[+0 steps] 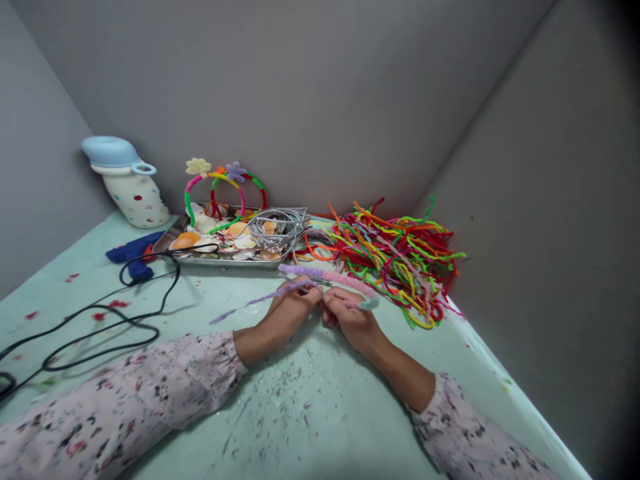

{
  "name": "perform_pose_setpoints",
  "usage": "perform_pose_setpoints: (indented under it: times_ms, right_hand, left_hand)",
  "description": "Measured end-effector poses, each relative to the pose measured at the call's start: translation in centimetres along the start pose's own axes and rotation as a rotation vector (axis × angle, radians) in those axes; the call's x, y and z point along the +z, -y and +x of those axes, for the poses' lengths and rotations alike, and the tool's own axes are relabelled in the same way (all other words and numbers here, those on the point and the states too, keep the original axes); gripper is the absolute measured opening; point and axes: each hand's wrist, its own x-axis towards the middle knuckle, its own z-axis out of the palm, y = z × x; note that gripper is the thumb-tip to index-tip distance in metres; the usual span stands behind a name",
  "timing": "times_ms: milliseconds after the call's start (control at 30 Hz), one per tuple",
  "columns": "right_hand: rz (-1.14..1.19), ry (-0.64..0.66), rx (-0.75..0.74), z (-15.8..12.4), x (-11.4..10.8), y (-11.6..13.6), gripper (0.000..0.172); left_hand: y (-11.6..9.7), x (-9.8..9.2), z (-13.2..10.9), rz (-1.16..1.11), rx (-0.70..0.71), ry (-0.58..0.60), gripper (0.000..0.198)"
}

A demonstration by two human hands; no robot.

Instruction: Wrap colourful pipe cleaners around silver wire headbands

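Observation:
Close together over the table, my left hand [296, 301] and my right hand [351, 315] both have their fingers pinched. Between them is a curved band [330, 275] wrapped in fuzzy pipe cleaner, lilac at the left, pink in the middle and pale green at the right bend. The right fingers grip the band's near part. From the left fingers a loose lilac pipe cleaner [260, 298] trails out to the left. My fingertips nearly meet, and the exact spot they pinch is hidden.
Behind my hands stands a metal tray [225, 264] with shells, coiled grey wire [280, 230] and two finished flower-topped hoops [215, 193]. A heap of bright pipe cleaners [400, 247] lies right. At left are a blue glue gun [137, 257], its black cord [135, 320] and a bottle [133, 193].

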Motion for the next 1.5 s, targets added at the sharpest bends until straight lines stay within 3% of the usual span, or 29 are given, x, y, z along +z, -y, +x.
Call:
perform_pose_setpoints:
  times_ms: [333,600,867,967,1167,1300,1500]
  right_hand:
    - [0.007,-0.02,0.079,0.7,-0.2,-1.1,0.026]
    - [0.055,0.033,0.049,0.5,-0.5,0.2,0.018]
    - [0.195,-0.075,0.106,0.5,-0.5,0.3,0.016]
    - [0.187,-0.078,0.084,0.6,-0.4,0.2,0.018]
    - [-0.001,-0.011,0.037,0.8,-0.6,-0.9,0.034]
    - [-0.09,0.024,0.016,0.7,-0.7,-1.3,0.04]
    - [0.039,0.033,0.035,0.2,-0.4,-0.1,0.032]
  left_hand:
    - [-0.7,0.1,-0.5,0.03,0.09,-0.043,0.018]
    - [-0.1,-0.1,-0.3,0.003,0.128,-0.144,0.011]
    - [0.0,0.2,-0.3,-0.124,0.051,-0.101,0.02]
    - [0.3,0.4,-0.2,-0.146,-0.007,0.008,0.019]
    - [-0.3,0.4,-0.4,-0.112,0.054,0.178,0.035]
    - [-0.6,0.3,-0.5,-0.094,0.042,0.178,0.038]
    - [-0.4,0.3,-0.4,-0.05,0.038,0.071,0.034]
